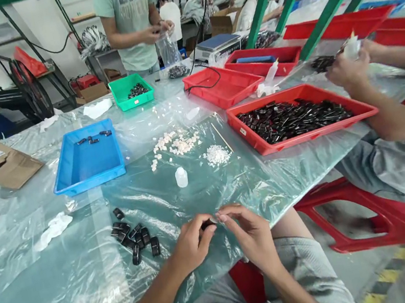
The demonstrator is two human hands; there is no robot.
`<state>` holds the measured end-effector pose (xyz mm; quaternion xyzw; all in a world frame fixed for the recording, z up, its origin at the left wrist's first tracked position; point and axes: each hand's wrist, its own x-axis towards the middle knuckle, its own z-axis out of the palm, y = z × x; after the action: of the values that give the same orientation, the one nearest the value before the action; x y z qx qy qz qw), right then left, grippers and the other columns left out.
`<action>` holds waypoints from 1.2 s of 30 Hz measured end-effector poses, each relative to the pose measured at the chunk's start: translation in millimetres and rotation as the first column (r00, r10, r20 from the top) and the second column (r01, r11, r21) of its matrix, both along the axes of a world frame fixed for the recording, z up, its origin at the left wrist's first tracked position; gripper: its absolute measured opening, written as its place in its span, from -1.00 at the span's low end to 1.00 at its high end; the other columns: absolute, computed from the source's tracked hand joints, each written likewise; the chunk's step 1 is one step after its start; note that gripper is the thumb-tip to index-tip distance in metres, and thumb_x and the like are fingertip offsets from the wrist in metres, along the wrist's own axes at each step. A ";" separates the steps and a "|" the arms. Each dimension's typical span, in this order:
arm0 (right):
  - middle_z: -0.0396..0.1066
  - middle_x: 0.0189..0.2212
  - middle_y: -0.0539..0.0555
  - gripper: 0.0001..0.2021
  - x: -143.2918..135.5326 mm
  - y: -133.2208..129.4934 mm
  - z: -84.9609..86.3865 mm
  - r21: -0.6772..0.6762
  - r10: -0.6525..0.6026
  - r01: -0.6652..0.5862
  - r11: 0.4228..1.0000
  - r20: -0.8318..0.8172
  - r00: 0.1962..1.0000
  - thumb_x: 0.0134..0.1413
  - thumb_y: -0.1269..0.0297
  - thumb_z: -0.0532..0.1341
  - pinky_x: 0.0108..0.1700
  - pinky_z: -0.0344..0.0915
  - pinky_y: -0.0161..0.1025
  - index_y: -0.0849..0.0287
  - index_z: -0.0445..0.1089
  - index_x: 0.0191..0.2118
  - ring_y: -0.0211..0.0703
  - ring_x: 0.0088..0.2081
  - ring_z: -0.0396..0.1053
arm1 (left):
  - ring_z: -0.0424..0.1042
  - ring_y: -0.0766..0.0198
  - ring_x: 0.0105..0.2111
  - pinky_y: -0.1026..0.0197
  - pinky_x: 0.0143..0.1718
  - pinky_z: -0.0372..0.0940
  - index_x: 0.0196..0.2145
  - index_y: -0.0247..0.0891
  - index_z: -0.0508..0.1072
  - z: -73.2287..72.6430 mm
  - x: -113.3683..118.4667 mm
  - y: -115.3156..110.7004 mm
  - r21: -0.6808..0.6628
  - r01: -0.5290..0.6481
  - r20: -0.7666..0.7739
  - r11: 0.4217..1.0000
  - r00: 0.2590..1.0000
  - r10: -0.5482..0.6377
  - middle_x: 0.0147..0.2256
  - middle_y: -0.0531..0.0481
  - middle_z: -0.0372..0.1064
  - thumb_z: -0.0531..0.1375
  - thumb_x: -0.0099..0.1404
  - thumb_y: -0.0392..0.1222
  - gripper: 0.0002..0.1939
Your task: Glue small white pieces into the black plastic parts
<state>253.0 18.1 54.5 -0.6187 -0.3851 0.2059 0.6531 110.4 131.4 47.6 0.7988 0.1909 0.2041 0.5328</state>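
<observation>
Head view: I see my left hand [192, 243] and right hand [251, 236] meeting fingertip to fingertip over the table's near edge, fingers closed on one small black part [207, 224], likely held close for fine work. Its long axis seems to run left-right between the hands, though it is mostly hidden. Just left of the hands lies a cluster of black parts [135, 235]; beyond them a white bottle [181, 177], farther left a blue tray [87, 160].
</observation>
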 end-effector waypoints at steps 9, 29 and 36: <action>0.39 -0.31 -0.04 -0.86 -9.1 4.1 -9.2 -0.006 0.074 -0.075 0.997 -0.098 0.992 0.42 0.18 0.27 -0.25 0.44 -0.34 0.09 0.49 -0.20 -0.31 -0.35 0.47 | 0.38 0.31 -0.48 0.24 -0.36 0.29 -0.16 -0.23 0.45 5.9 5.0 4.8 -0.152 0.035 0.025 0.988 0.999 -0.031 -0.41 0.05 0.45 0.13 0.57 0.03 -0.72; 0.42 -0.21 0.01 -0.86 -4.5 7.9 -23.3 -0.008 -0.038 0.047 0.999 0.457 0.889 0.44 0.47 0.15 -0.14 0.43 -0.31 0.09 0.38 -0.09 -0.26 -0.17 0.46 | 0.41 0.27 -0.44 0.25 -0.36 0.28 -0.16 -0.23 0.43 9.4 6.5 4.5 -0.282 0.066 -0.013 0.957 0.997 -0.072 -0.40 0.04 0.42 0.11 0.56 0.03 -0.72; 0.43 -0.22 0.00 -0.83 -0.3 10.4 -16.9 -0.024 0.006 0.005 1.000 0.445 0.896 0.42 0.50 0.15 -0.15 0.43 -0.30 0.06 0.39 -0.08 -0.25 -0.19 0.48 | 0.42 0.28 -0.42 0.23 -0.32 0.28 -0.20 -0.22 0.42 8.5 7.2 5.3 -0.286 0.061 -0.014 0.956 0.998 -0.068 -0.41 0.05 0.42 0.12 0.55 -0.02 -0.76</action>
<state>252.7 28.5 37.6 -0.6573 -0.5217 0.0639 0.5401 117.6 136.7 56.1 0.7219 0.1984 0.1477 0.6463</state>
